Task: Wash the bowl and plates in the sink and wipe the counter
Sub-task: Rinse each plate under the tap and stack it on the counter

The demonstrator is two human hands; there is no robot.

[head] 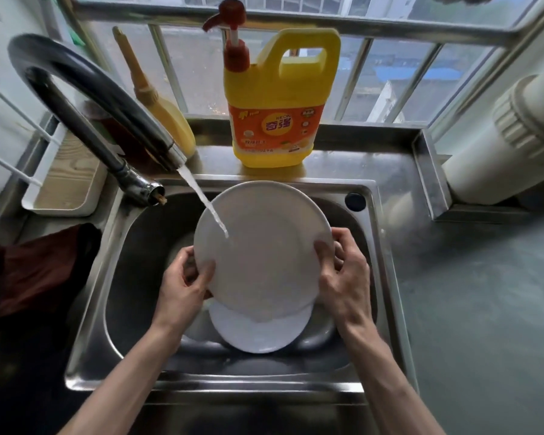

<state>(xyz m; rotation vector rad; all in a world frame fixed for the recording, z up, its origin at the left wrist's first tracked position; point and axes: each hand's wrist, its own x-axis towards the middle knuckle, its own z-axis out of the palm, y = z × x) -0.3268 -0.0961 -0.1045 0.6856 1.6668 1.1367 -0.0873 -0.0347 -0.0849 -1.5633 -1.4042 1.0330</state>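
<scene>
- Head view, far left: a dark red cloth [41, 271] lies bunched on the ledge beside the sink [387, 246], with a white tray [63, 183] just behind it.
- A black curved faucet [85, 98] arches in from the left rear. Its spout points down and to the right, and its water stream [204, 202] lands on the upper-left face of the held plate.
- The left hand [182, 287] grips the plate's lower-left rim, thumb pressed on the face and fingers curled behind.
- The white plate [261, 249] is held above the basin, face up towards the camera and tilted. Its far rim is raised towards the window and its near rim dips low. Being round, it has no long axis.
- A second plate [261, 334] lies lower in the basin, partly hidden under the held plate's near rim, and water runs onto it.
- On the steel ledge behind the sink stand a leaning yellow squeeze bottle [167, 117] and a yellow detergent jug [270, 111] with a red pump, both clear of the plate.
- The right hand [346, 277] pinches the plate's right rim, thumb on the face and fingers curled behind.
- Further right are a black plug [355, 200] in the sink rim, the grey counter [484, 293], and a white cylinder [515, 136] at its back.
</scene>
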